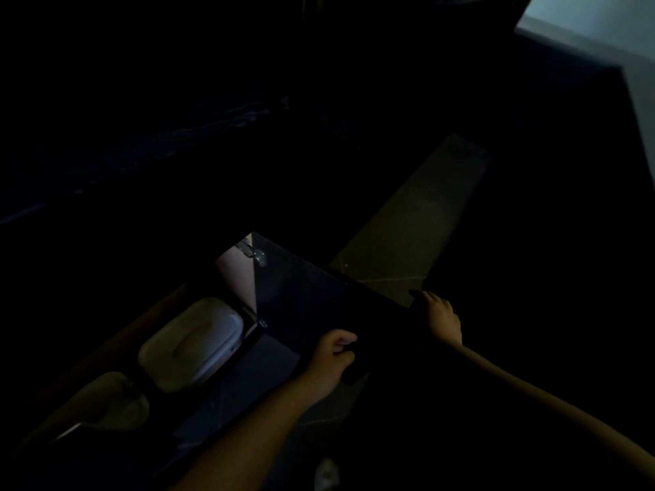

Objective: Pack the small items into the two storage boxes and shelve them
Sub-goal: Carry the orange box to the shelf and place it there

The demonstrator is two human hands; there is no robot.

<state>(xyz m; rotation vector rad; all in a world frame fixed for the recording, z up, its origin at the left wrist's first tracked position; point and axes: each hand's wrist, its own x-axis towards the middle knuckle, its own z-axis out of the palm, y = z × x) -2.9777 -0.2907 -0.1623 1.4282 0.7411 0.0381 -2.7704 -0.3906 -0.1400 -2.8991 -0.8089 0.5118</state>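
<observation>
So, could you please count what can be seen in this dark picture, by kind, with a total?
Hands: 2, left and right, both on the dark panel
Dark panels: 1
White lidded boxes: 1
Pale shapes too dark to identify: 1
Total: 5

The room around me is very dark. At two o'clock I see a pale wall (595,23) that catches some light. Below me, toward one o'clock, lies a dim tiled floor (418,225).

Box (193,343) left of door (319,295) (open).
</observation>
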